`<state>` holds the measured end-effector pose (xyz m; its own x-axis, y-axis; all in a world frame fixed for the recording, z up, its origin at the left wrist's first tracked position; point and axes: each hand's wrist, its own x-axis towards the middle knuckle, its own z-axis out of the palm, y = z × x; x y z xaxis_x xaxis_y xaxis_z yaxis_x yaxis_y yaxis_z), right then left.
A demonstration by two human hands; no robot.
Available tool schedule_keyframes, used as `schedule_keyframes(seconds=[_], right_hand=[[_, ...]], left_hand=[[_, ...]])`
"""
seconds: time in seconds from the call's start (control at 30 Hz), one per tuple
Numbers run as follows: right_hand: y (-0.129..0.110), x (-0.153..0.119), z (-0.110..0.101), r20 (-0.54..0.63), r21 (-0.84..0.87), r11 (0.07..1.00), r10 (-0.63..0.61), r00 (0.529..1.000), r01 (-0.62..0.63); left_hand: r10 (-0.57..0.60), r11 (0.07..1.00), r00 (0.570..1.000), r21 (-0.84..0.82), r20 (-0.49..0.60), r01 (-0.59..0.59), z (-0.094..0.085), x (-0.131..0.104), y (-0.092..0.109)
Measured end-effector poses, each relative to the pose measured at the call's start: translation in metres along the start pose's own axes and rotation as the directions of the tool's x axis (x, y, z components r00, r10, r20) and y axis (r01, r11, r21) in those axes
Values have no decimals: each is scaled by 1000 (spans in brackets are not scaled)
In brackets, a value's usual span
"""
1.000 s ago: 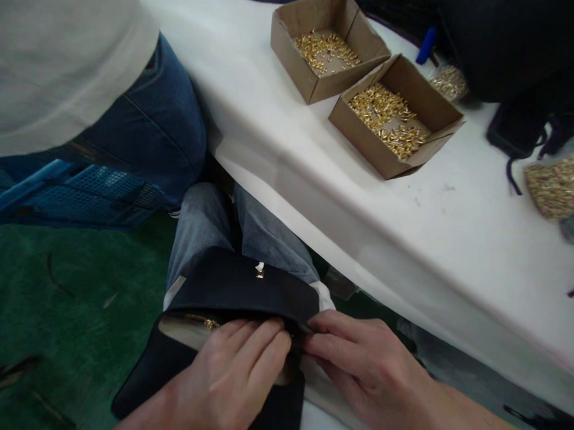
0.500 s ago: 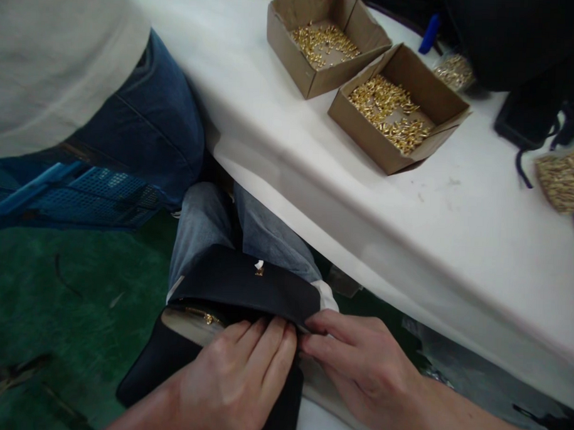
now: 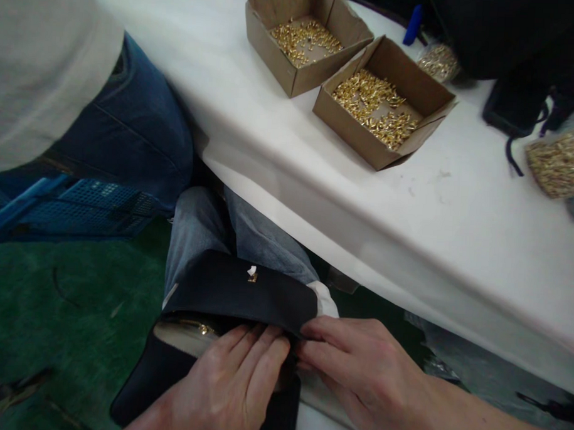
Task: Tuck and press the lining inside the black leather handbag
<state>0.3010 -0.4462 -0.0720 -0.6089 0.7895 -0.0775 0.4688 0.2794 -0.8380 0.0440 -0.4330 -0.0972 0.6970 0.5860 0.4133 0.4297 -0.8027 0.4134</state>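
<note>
A dark handbag (image 3: pixel 246 295) lies across my lap with its flap folded back toward my knees. On the flap sit a small gold fitting and a white scrap. The bag's mouth shows a pale lining and a gold zipper (image 3: pixel 203 328). My left hand (image 3: pixel 229 376) grips the edge of the opening, its fingertips tucked inside and hidden. Close beside it, my right hand (image 3: pixel 361 362) pinches the right corner of the bag where the flap meets the body, thumb and forefinger together.
On the white-covered table (image 3: pixel 316 184) stand two cardboard boxes, a left one (image 3: pixel 273 64) and a right one (image 3: pixel 351 132), holding small gold metal pieces. A bag of similar pieces (image 3: pixel 559 162) lies at the right. Another person (image 3: pixel 130 115) stands at the left by a blue plastic crate (image 3: pixel 89 208).
The view has shifted slightly, so the boxes and table appear further left. Both hands keep their hold on the bag, with only small finger movement.
</note>
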Motion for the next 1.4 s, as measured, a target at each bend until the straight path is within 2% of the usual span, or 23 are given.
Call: schedule_keyframes(seconds=[0.2,0.43,0.57,0.77,0.83,0.87,0.97,1.03,1.07,1.13,1.2,1.3,1.33,1.4], right_hand=[[9,-6,8,30,-30,999,-24,999,24],[12,-6,11,28,-59,995,-81,996,83],[7,-2,0,14,6,998,-59,998,59],[1,-3,-24,186,35,999,-18,982,11],[-1,2,-36,251,-42,997,-58,966,71],[-1,7,-43,278,-113,983,-109,954,146],[-3,24,-64,275,-374,866,-237,932,331],[-4,36,-73,268,-494,760,-328,906,422],[-5,40,-76,304,-529,692,-385,871,490],[-6,48,-77,422,-538,556,-474,773,634],[-8,55,-75,505,-502,495,-497,705,709],[-10,62,-71,542,-491,532,-433,720,690],[-10,64,-70,557,-517,513,-406,725,685],[-7,66,-69,591,-575,413,-386,708,706]], left_hand=[[68,996,996,48,51,-70,-1,2,1],[102,995,990,10,96,-103,-2,3,-3],[71,997,992,-1,106,-71,0,6,0],[31,999,999,-43,36,-30,4,7,5],[54,999,997,-9,59,-54,4,7,6],[69,997,994,17,85,-71,4,7,7],[94,992,985,75,144,-106,3,8,9],[89,992,987,81,137,-101,4,10,10],[80,993,990,73,115,-88,4,11,9],[50,998,996,28,73,-52,4,13,9],[34,999,997,-28,76,-32,4,13,8],[19,999,992,-41,125,-14,6,9,10],[-4,1000,992,-17,129,6,8,7,11],[-64,998,991,30,115,61,12,3,14]])
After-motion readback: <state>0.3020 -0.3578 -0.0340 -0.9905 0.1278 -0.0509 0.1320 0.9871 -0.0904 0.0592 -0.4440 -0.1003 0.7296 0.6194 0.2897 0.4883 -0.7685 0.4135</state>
